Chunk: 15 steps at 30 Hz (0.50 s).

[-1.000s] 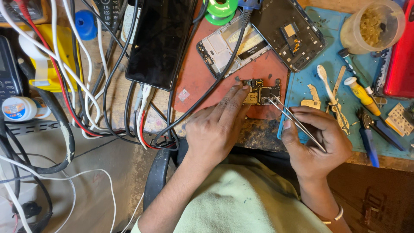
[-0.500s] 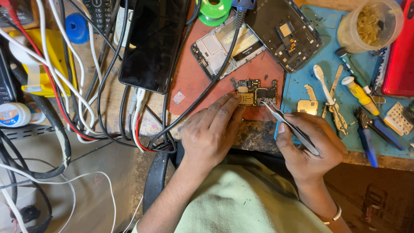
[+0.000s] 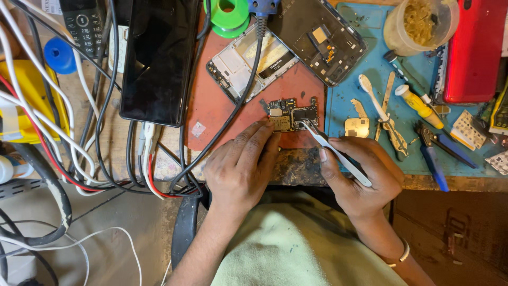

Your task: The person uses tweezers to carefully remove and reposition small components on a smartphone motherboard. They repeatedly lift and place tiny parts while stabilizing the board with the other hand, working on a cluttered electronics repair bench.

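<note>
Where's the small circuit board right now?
Head view, centre: the circuit board lies on the red mat, under the left hand fingertips, tweezers touching its right side.

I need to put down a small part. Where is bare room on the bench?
Bare: the red mat between the black phone and the white frame, and below the circuit board. Crowded: the blue mat with tools, and the cables at left.

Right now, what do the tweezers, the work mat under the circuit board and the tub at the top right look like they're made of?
Tweezers: probably metal, with a pale, smooth, slightly shiny finish.
Red mat: looks like rubber or silicone, matte, scuffed and stained.
Tub: apparently translucent plastic; brownish contents show through its cloudy wall.
</note>
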Each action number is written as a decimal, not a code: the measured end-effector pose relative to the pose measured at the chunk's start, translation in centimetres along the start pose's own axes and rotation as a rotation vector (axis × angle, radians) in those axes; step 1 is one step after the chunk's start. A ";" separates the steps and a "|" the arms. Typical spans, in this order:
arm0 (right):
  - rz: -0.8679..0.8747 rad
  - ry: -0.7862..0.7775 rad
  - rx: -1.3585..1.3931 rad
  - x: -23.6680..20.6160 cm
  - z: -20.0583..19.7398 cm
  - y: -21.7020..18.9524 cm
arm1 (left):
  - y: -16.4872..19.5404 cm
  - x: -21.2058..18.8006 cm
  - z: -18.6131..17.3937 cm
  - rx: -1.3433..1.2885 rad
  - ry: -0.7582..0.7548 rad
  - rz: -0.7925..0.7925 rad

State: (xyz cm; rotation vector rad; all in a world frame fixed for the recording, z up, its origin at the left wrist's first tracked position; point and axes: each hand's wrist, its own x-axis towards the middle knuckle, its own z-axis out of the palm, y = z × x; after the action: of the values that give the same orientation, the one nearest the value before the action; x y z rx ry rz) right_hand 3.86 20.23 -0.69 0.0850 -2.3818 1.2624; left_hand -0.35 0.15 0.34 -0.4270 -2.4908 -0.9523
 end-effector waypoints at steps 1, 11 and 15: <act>0.000 0.000 -0.005 0.0 0.0 0.0 | 0.0 0.0 0.0 0.002 -0.001 -0.003; 0.020 -0.018 -0.010 -0.4 0.2 -0.2 | -0.2 -0.2 -0.2 -0.011 0.020 -0.014; 0.032 0.006 0.009 -0.1 0.4 -0.5 | -0.2 -0.1 -0.2 -0.019 0.032 -0.009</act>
State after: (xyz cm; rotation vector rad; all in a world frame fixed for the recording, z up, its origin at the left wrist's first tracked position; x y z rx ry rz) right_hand 3.92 19.62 -0.47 0.0464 -2.3818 1.2856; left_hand -0.24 -0.17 0.34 -0.4040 -2.4586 -0.9791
